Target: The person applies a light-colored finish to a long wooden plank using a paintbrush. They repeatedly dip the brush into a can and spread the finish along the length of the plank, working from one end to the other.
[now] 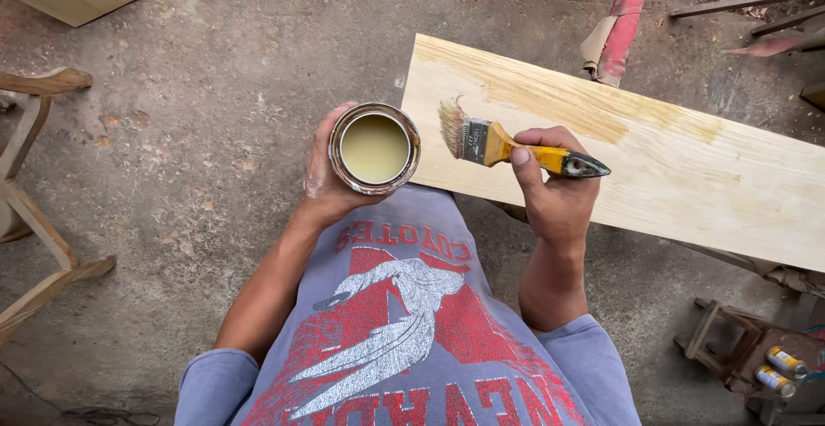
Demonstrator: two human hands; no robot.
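Left hand (325, 187) grips an open tin (375, 148) of pale yellowish liquid, held just off the near left corner of the wooden board (687, 185). Right hand (550, 187) is closed around the yellow handle of a paintbrush (507, 146), bristles over that same corner. A darker wet streak runs along the board's far edge.

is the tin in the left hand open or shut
Open: the tin in the left hand has no lid, and pale creamy liquid shows inside, near the rim.
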